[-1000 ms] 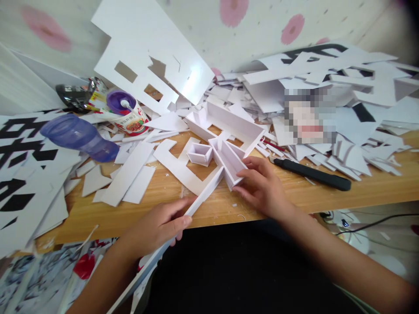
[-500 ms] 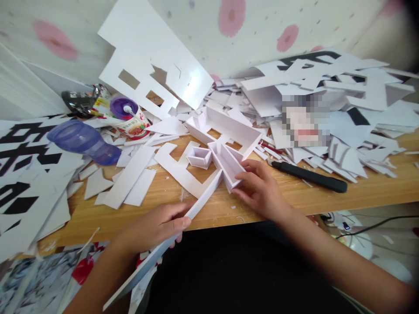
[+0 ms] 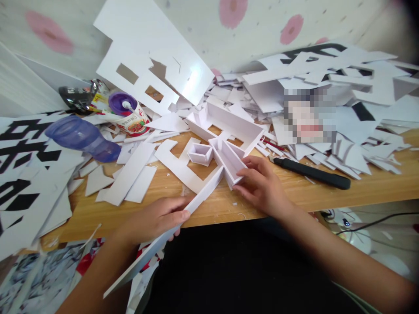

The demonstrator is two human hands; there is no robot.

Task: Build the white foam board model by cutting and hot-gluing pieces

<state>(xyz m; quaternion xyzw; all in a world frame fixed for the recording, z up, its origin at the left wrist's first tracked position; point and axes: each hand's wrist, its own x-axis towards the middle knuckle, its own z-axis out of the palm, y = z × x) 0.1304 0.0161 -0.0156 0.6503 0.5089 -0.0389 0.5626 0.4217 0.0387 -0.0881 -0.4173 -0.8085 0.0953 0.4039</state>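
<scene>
My left hand (image 3: 163, 216) is closed around a long white foam-board strip (image 3: 206, 189), thumb on top and fingers beneath. The strip's far end meets the lower corner of a narrow, open-topped white foam-board box (image 3: 229, 162). At the near end of that box, my right hand (image 3: 262, 183) pinches its right wall and tip. Beside it on the wooden table (image 3: 242, 203) stand a small four-walled box (image 3: 200, 154) and a flat white angular piece (image 3: 183, 168). Behind is a larger walled shape (image 3: 232, 124) with openings in its base.
A black utility knife (image 3: 310, 173) lies right of my right hand. White offcuts (image 3: 131, 174) are scattered on both sides. A purple bottle (image 3: 83, 137) and a food tub (image 3: 132, 122) stand left. A large cut-out sheet (image 3: 147, 48) leans on the wall.
The view has shifted slightly. Both hands keep their hold, and the strip's far end stays against the narrow box with hardly any movement.
</scene>
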